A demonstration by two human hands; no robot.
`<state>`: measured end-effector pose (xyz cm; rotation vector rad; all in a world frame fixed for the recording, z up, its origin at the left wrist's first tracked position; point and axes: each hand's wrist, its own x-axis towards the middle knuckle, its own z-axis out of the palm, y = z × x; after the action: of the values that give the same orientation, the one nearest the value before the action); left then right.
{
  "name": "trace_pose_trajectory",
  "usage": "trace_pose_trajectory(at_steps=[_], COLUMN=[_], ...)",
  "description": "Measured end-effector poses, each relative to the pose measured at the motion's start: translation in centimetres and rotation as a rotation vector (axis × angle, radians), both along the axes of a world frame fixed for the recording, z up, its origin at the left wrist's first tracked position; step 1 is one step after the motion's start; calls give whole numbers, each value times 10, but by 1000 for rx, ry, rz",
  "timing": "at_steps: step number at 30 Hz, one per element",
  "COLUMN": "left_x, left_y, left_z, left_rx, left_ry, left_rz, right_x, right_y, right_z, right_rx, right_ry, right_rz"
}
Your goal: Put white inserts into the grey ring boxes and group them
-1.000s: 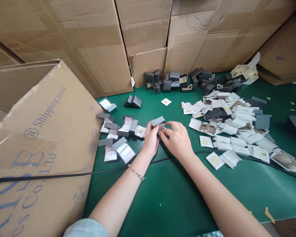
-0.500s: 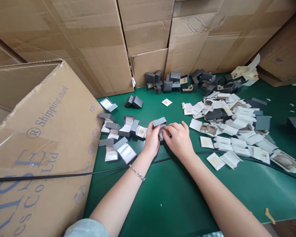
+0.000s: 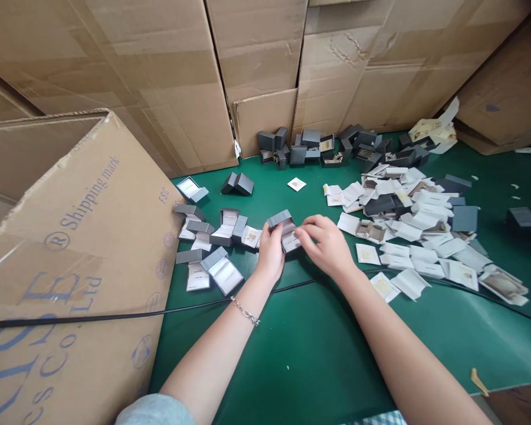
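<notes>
1. Box (image 3: 291,242), lid up, held over green table (image 3: 292,372) by left hand (image 3: 272,255), fingers wrapped around it.
2. Right hand (image 3: 328,245) at box's right edge, fingertips close together; can't tell whether they pinch anything.
3. Open grey boxes (image 3: 225,273) left of hands.
4. White inserts (image 3: 420,227) piled to the right.
5. Dark boxes (image 3: 310,138) along back, near cartons (image 3: 261,53).
</notes>
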<state>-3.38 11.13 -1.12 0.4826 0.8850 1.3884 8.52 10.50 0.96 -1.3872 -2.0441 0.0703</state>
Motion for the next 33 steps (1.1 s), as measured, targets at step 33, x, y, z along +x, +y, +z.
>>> trace_pose_trajectory(at_steps=[33], left_x=[-4], left_y=[3], left_z=[4], left_rx=[-181], left_ry=[16], left_rz=[-195], right_x=[23], right_y=[13], right_z=[1], right_rx=[-450], right_ry=[505], right_rz=[-276])
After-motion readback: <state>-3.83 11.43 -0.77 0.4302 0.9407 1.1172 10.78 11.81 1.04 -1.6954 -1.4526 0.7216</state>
